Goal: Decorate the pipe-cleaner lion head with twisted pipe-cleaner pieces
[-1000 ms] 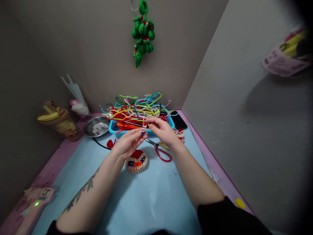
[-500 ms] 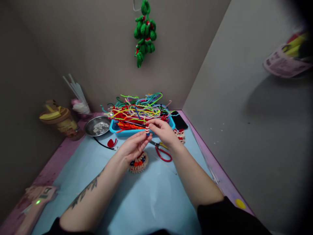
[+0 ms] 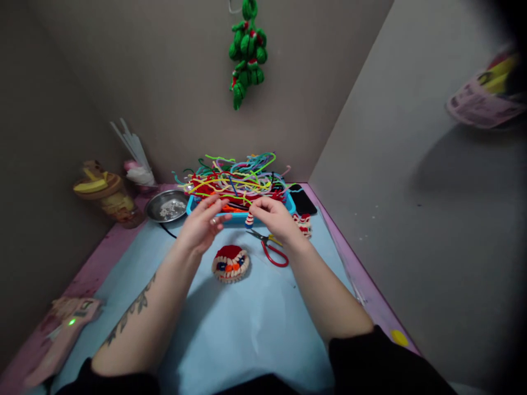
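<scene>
Pinched in the fingers of my right hand [image 3: 270,218] is a small red-and-white striped piece with a blue end [image 3: 249,221], hanging above the blue sheet. My left hand [image 3: 205,222] is apart from it, fingers spread and holding nothing, in front of the blue tray [image 3: 242,219]. Below the hands lies a round piece [image 3: 230,264] with a red top, cream edging and blue and orange spots. Red-handled scissors [image 3: 274,253] rest under my right hand. A cream and red piece [image 3: 304,225] lies to the right, partly behind my right hand.
Colourful pipe cleaners [image 3: 242,175] overflow the tray. A metal bowl [image 3: 166,205] with small white bits stands left of it, a dark phone [image 3: 303,201] right. A brown-lidded cup [image 3: 107,198] and a pink device with a green light [image 3: 66,334] sit at the left.
My left hand has let go of the striped piece, moved left and opened. My right hand keeps the piece. The round piece is now fully uncovered.
</scene>
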{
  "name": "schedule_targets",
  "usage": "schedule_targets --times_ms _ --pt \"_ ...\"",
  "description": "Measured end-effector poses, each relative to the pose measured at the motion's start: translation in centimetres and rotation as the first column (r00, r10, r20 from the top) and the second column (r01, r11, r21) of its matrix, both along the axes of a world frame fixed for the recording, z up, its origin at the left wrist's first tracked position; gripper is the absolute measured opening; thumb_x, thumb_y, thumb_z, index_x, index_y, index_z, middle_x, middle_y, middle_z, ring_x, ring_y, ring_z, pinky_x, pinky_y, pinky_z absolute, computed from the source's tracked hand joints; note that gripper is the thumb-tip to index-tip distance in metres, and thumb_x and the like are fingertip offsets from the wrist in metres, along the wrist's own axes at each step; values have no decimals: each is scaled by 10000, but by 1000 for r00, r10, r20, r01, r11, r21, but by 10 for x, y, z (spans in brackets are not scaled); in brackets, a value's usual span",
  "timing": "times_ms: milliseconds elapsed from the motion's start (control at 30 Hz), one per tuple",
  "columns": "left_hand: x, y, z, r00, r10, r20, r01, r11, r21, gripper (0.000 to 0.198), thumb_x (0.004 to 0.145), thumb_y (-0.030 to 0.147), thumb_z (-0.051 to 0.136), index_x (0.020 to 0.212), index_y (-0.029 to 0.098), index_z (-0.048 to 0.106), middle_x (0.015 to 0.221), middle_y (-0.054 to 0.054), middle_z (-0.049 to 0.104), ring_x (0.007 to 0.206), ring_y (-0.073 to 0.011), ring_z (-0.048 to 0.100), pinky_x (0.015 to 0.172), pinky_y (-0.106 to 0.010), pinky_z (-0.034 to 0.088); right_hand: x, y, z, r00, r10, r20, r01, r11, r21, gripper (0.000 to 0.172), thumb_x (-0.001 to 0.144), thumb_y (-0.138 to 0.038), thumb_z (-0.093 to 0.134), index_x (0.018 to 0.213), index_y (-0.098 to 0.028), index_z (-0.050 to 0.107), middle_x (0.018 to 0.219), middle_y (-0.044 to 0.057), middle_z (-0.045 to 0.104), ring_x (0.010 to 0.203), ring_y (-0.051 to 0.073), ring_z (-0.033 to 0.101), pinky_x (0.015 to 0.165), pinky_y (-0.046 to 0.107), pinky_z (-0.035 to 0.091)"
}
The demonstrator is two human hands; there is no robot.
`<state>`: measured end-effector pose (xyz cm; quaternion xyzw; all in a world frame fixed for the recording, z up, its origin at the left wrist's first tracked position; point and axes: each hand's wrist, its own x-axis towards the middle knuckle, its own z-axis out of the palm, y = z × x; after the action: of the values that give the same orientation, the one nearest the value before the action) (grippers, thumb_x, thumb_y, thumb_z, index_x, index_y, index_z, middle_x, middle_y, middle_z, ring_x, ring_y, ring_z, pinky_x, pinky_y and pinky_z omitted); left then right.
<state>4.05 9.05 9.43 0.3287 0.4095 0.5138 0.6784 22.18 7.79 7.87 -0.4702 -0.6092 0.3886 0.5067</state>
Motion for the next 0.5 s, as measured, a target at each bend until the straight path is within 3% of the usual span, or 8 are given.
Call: schedule_targets --times_ms 100,200,333,500 --pt "-21 6 -3 977 189 -99 -166 965 201 475 641 206 776 1078 167 596 898 -53 714 515 -67 600 380 -127 356 -13 -5 -9 989 86 118 -92 995 43 148 779 -273 575 668 -175 587 712 -1 590 705 137 535 665 259 409" --pt "-37 -3 -25 924 304 -234 -252 941 227 456 679 418 731 1029 144 631 689 -22 675 522 -97 599 431 -159 381 -28 -9 -27 951 204 231 -223 973 58 152 785 -260 567 663 -174 596 748 12 599 743 142 548 653 254 408" --pt "-49 -29 -58 883 326 -339 -263 940 219 438 681 479 696 969 151 651 806 -62 706 704 -146 644 534 -196 430 -38 -13 -50 938 188 291 -215 975 63 133 784 -247 557 678 -178 598 808 28 588 809 157 547 665 260 420" --pt "-49 -48 -78 875 291 -387 -210 948 238 399 724 459 646 990 161 651 922 -88 724 816 -173 643 620 -234 447 -36 -21 -54 934 158 321 -202 973 109 135 797 -236 540 674 -191 575 794 22 572 813 162 541 719 283 422"
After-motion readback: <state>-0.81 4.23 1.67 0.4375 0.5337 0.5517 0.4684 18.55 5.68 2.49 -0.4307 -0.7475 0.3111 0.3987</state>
